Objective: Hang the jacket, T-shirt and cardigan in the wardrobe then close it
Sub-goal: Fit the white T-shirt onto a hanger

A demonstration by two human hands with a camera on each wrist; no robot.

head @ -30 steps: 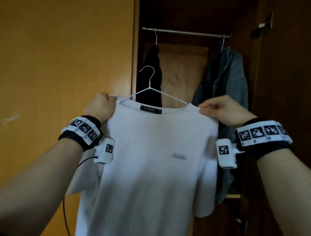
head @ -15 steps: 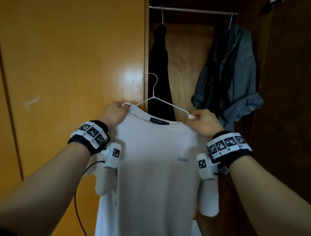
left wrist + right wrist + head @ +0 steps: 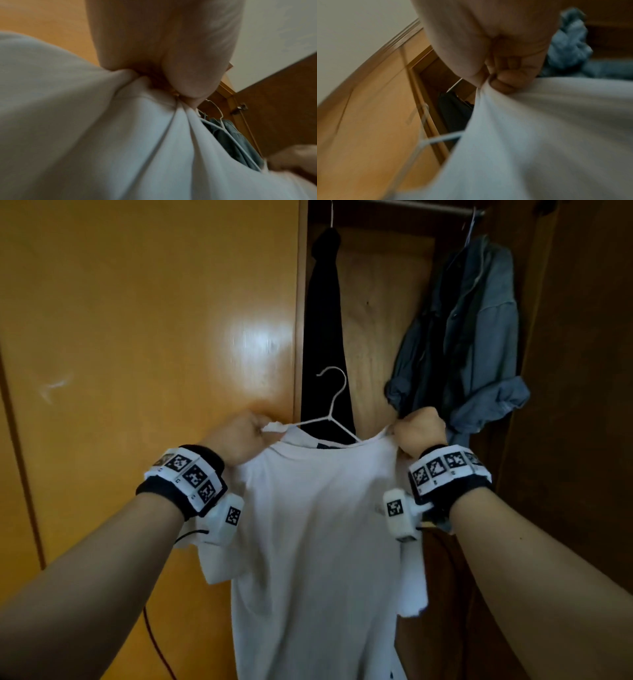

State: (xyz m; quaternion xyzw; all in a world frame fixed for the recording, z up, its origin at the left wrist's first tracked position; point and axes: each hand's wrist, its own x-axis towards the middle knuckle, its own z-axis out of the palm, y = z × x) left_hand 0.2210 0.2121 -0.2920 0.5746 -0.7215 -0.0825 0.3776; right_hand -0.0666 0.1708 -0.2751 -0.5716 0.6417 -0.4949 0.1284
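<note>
A white T-shirt (image 3: 318, 542) hangs on a white wire hanger (image 3: 330, 409) that I hold up in front of the open wardrobe. My left hand (image 3: 239, 436) grips the shirt's left shoulder, and my right hand (image 3: 419, 431) grips the right shoulder. The hanger's hook points up, well below the rail (image 3: 421, 205). On the rail hang a black garment (image 3: 325, 330) at the left and a blue denim jacket (image 3: 466, 344) at the right. In the left wrist view the T-shirt (image 3: 120, 142) bunches under my fist. The right wrist view shows curled fingers (image 3: 505, 82) pinching cloth.
A shut glossy orange-wood door (image 3: 137, 354) stands at the left. The dark open door (image 3: 582, 371) stands at the right. Between the two hung garments is a gap showing the wardrobe's back panel (image 3: 380, 313). A red cable (image 3: 157, 648) hangs below my left arm.
The hands have drawn closer together on the shirt's shoulders, and the neckline now sags. The view has tilted down, so the rail sits at the top edge.
</note>
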